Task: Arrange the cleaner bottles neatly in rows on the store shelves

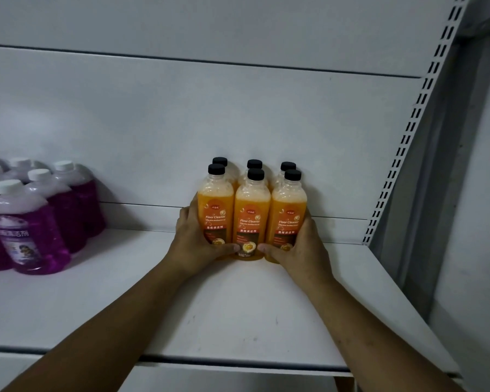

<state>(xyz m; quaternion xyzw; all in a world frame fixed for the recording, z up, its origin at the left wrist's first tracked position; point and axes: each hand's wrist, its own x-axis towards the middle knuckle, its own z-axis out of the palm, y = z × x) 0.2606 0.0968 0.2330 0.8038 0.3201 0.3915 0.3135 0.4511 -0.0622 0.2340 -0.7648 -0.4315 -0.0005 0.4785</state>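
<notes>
Several orange floor cleaner bottles (251, 213) with black caps stand upright in two tight rows against the back panel of a white shelf (238, 315). My left hand (198, 241) wraps the left side of the group, thumb across the front of the left bottle. My right hand (300, 244) cups the right side, thumb across the front of the right bottle. Both hands press on the bottles' lower halves. The rear row shows mostly its caps.
Several purple cleaner bottles (31, 219) with white caps stand in rows at the shelf's far left. A slotted upright post (408, 137) rises at the right. The shelf's front edge (238, 363) runs under my forearms.
</notes>
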